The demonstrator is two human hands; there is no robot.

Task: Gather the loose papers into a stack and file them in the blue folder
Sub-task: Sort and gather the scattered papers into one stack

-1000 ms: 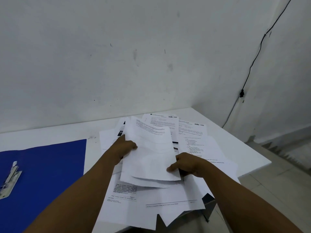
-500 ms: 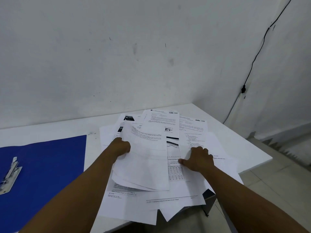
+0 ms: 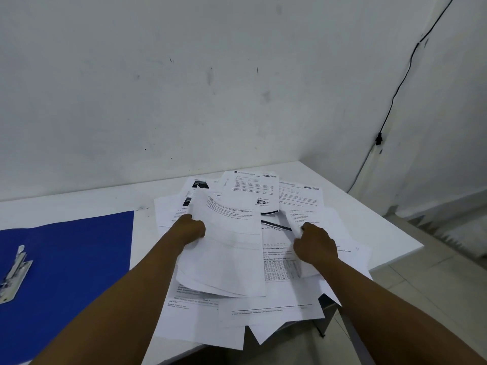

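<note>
Left hand [image 3: 191,230] grips gathered sheets [image 3: 226,248]; right hand [image 3: 315,245] pinches another loose paper [image 3: 311,219] beside, likely adding it.

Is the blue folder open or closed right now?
Open: the blue folder lies flat on the table, its metal clip exposed with no papers under it.

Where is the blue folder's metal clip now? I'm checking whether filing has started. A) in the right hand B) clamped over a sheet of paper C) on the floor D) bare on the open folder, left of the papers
D: the metal clip lies bare on the open blue folder, with the loose papers all to its right.
</note>
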